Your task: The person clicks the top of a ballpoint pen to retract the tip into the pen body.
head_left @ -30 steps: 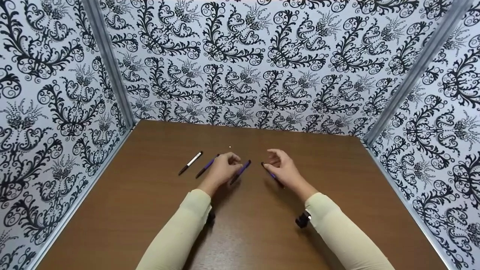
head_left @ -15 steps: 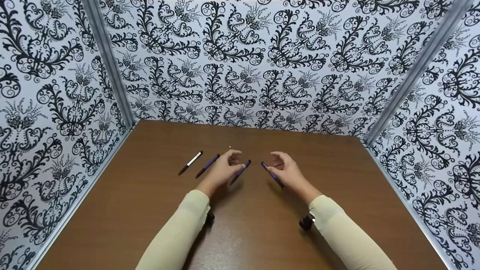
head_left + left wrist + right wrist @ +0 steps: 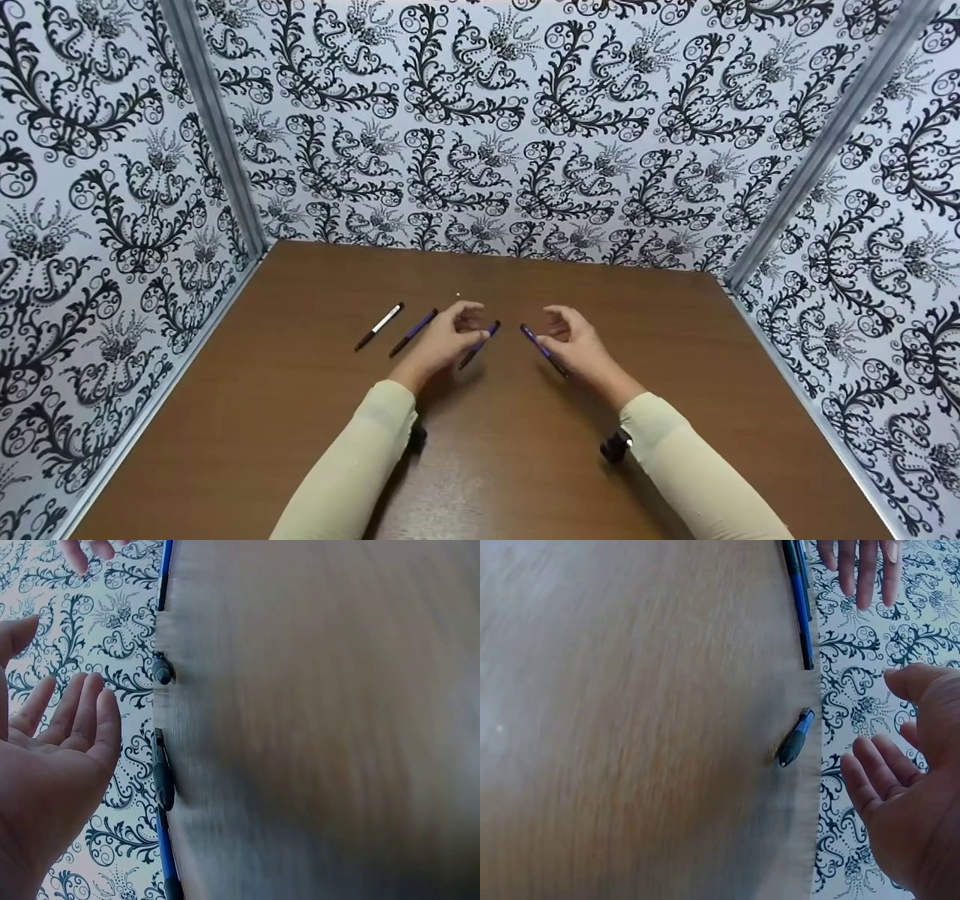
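Two blue-and-black pens lie in front of me at mirrored slants, a left one (image 3: 480,345) and a right one (image 3: 544,350). Over the left one hovers my left hand (image 3: 448,334), its fingers loosely bent; the left wrist view shows this hand (image 3: 64,742) apart from every pen, palm visible. My right hand (image 3: 579,343) hangs beside the right pen in the head view. From the right wrist, a gap separates that hand (image 3: 907,780) from the pen (image 3: 792,739). Left of my left hand lie another blue pen (image 3: 413,333) and a white-and-black pen (image 3: 379,327).
The brown tabletop (image 3: 495,465) is bounded by patterned walls (image 3: 480,135) at the back and both sides. Grey metal posts (image 3: 217,127) stand at the back corners. A dark wrist camera (image 3: 615,446) sits under the right cuff.
Both hands have drawn back slightly; the right has shifted a little to the right, showing more of its pen. The left uncovers the neighbouring blue pen's top. The pens stay put.
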Motion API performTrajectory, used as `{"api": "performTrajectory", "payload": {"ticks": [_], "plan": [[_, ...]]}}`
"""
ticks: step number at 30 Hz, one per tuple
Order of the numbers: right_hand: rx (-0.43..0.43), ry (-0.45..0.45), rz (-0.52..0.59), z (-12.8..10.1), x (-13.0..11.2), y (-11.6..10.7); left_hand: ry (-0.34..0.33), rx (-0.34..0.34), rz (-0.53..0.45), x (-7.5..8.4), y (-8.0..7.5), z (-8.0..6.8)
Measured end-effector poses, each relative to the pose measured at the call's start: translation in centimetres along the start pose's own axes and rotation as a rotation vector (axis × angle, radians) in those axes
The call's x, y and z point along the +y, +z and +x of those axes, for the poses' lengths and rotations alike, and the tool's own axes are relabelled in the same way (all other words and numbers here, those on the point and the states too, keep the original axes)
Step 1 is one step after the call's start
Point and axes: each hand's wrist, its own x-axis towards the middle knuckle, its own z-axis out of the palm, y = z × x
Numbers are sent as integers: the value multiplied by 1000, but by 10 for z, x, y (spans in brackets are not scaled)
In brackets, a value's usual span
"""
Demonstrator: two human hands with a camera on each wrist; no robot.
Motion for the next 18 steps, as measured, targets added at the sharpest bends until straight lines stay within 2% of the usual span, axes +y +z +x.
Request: {"api": "performTrajectory", "payload": {"ticks": [10, 18], "plan": [[-58, 7, -130, -3, 11, -2, 11, -19, -17, 0, 3, 3], [-109, 60, -196, -5, 13, -1, -9, -20, -13, 1, 3, 6]]}}
